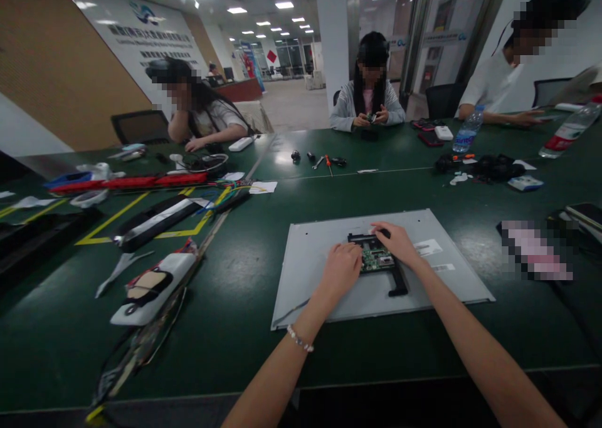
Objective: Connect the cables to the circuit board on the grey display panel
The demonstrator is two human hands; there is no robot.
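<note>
A flat grey panel (301,284), like the back of a display, lies on the green table before me. On it sits a black plastic bracket (399,284) with a green circuit board (376,260) in its middle. My left hand (342,266), a beaded bracelet at its wrist, curls its fingers over the board's left edge; the fingertips are partly hidden. From the right, my right hand (396,241) closes its thumb and fingers on the bracket's upper right part. White labels (429,247) are stuck to the panel beside this hand.
To the left lie a white-and-black device (150,287), a long black part (157,221) and cables. A screwdriver (328,165) and small parts lie beyond the panel. At right are a phone (536,249) and bottles (468,130). Three people sit around the table.
</note>
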